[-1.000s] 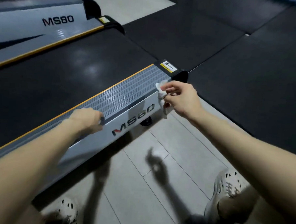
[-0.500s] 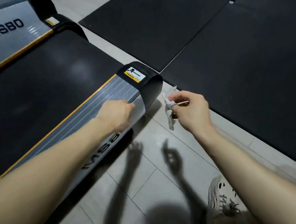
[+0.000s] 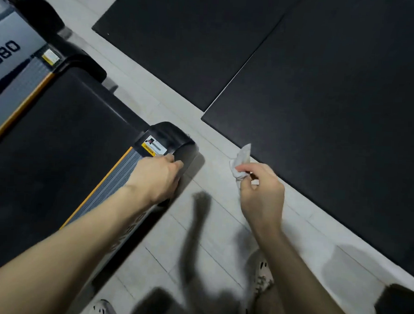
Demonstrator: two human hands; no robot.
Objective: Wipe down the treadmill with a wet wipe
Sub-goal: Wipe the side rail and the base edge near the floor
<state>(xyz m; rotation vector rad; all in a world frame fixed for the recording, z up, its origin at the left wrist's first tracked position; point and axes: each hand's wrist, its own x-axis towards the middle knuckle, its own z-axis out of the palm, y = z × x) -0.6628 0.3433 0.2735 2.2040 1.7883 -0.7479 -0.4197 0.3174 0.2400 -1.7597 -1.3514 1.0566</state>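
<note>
Far to the left of the black end cap (image 3: 178, 141), a second machine (image 3: 13, 38) bearing part of a model number is seen, and nothing touches it. Directly left of the end cap lies the treadmill (image 3: 45, 153) being cleaned. Its dark belt (image 3: 59, 115) is bordered by an orange stripe and a ribbed grey side rail (image 3: 111, 183) that runs up to the end cap.

Where the rail meets the end cap, the left hand (image 3: 156, 175) is set knuckles up, just beside the warning sticker (image 3: 151, 147). Its fingers are curled over the outer edge of the corner. No cloth is seen under it, so this hold is judged to be a brace for a body bent low, not a cleaning stroke.

To the right of the end cap, apart from it and above the pale tiled floor (image 3: 209, 229), the wet wipe (image 3: 240, 161) is held bunched. It is pinched between the thumb and fingertips of the right hand (image 3: 261, 195), with one corner left sticking up. No part of the treadmill is touched by the wipe. It is probably kept off the machine so that it can be regathered, or carried round the rear corner; which of the two cannot be told.

Farther right of the end cap, black floor mats (image 3: 324, 91) are laid edge to edge. The end cap itself is judged the likely next surface to be wiped.
</note>
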